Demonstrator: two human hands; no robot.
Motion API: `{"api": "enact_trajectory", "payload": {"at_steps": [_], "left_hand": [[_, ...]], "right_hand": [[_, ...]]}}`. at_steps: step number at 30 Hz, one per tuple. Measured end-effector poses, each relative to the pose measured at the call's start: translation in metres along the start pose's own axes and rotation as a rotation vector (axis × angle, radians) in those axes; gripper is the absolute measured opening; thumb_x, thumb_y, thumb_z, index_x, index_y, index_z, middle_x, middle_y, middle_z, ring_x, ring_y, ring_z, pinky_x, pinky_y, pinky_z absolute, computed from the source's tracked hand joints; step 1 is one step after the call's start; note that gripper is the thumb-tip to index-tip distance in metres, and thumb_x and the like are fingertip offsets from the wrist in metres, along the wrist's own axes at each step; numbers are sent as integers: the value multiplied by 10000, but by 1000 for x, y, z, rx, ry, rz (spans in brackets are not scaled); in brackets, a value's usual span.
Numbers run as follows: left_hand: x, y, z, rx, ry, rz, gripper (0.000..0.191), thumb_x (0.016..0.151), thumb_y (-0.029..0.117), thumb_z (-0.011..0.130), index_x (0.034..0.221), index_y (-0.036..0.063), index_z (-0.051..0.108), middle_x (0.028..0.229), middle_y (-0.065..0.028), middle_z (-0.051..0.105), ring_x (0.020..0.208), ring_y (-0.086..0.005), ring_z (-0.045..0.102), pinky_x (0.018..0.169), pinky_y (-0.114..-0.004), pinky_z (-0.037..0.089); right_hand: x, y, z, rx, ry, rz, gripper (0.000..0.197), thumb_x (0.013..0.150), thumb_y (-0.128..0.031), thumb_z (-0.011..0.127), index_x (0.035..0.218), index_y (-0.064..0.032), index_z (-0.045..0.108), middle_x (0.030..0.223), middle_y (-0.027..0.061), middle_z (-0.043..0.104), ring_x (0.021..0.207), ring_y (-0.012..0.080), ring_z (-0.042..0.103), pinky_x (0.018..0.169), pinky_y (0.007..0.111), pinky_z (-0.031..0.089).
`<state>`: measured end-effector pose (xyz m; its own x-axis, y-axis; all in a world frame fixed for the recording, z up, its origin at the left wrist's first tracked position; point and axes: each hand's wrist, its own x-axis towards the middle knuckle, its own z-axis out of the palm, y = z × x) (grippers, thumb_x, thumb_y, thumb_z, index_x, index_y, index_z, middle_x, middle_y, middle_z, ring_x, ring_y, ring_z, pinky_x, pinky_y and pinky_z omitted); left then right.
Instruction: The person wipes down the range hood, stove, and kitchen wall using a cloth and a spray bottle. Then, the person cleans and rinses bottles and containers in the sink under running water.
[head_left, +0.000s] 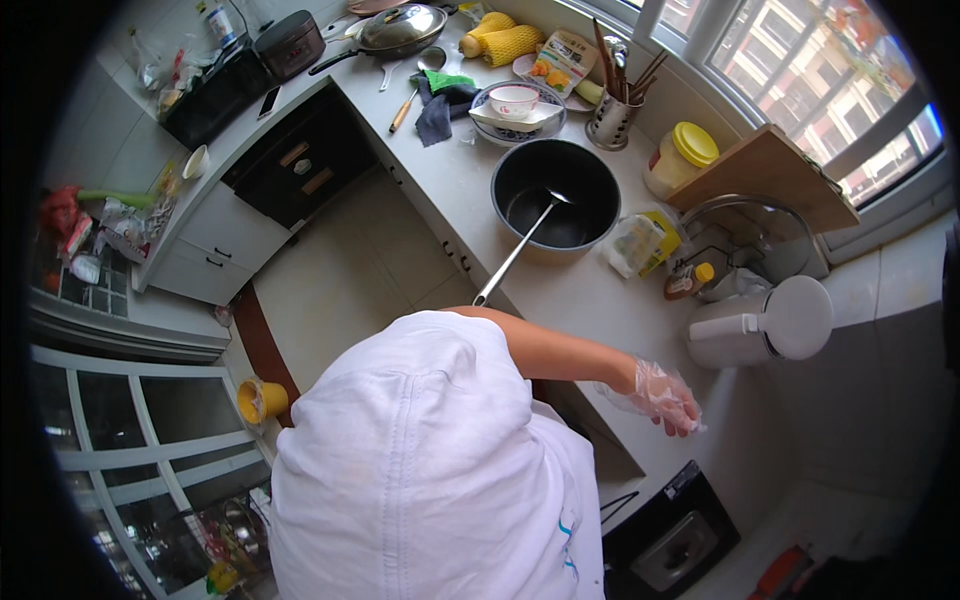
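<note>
My left hand (666, 401) wears a thin transparent plastic glove and reaches over the white countertop (600, 330). Its fingers are loosely bent, and I see nothing held in them. Nearest to it are a white plastic canister (727, 337) with a round lid, above it in view, and a black cooktop (671, 547) below it. My right hand is out of view, behind my white shirt (420, 465). Farther along the counter stands a deep dark cooking pot (517, 169). A long-handled metal utensil (514, 251) leans inside it, its handle jutting over the rim toward me.
Beside the pot lie a clear food bag (634, 247) and a sauce bottle (686, 281). A glass lid (772, 232) and a wooden cutting board (765, 172) lean by the window. Bowls (514, 101), a lidded wok (401, 30) and a cutlery holder (609, 124) stand farther back.
</note>
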<state>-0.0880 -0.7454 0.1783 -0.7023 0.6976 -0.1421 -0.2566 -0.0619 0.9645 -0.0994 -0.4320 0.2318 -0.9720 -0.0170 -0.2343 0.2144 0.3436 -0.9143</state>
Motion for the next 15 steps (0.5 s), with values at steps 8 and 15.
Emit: {"api": "enact_trajectory", "payload": {"at_steps": [8,15], "left_hand": [[-48,-8,1,-59,207,178,406,870,370,574,1109,42,579,1009,-42,588,957,-128,530,864,-302,424],[-154,4,67,-316,470,163,438,882,392,540,1192,83,533,1121,-85,565,1050,-188,522,926,-334,398]], "right_hand": [[52,-41,143,248,-367,-212,560,827,-399,511,1185,32,505,1086,162,564,845,275,502,712,437,413],[22,-60,224,430,-647,-296,582,819,-403,533,1194,40,490,1135,168,534,926,294,472,768,471,384]]}}
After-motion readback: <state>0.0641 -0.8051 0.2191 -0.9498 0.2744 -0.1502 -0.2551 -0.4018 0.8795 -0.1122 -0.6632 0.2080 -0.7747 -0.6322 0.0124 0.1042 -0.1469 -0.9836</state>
